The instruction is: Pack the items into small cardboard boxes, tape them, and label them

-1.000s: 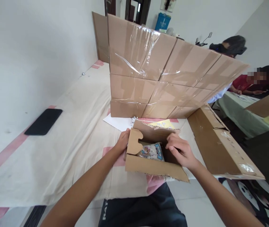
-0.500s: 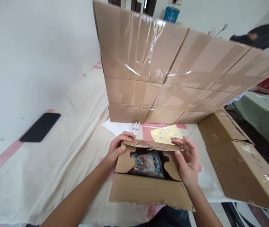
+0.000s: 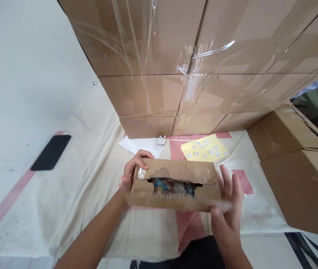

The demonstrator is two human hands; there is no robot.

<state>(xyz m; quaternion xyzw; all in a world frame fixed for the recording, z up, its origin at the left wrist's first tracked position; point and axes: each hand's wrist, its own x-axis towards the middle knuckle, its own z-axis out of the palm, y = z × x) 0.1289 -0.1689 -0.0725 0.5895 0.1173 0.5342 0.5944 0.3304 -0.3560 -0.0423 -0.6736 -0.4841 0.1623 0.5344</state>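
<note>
A small cardboard box [image 3: 175,168] is between my hands, its long top flaps partly folded over. Through the gap between the flaps a printed plastic packet [image 3: 172,186] shows inside. My left hand [image 3: 135,168] grips the box's left end, thumb on the top. At the right end, my right hand [image 3: 228,198] has its fingers behind the side and its thumb at the blurred near flap. Behind the box lie a yellow sheet [image 3: 205,148] with small white pieces on it and a white sheet [image 3: 136,145] with a crumpled paper ball [image 3: 160,141].
A tall taped cardboard panel [image 3: 147,93] stands behind the sheets. A larger cardboard box [image 3: 296,186] is at the right. On the cream cloth [image 3: 89,179] at the left, against the white wall, lies a black phone-like slab [image 3: 51,152].
The far flap has come down over the opening and the near flap has lifted, so less of the packet shows. The view has tilted down, and the person at the far right is out of sight.
</note>
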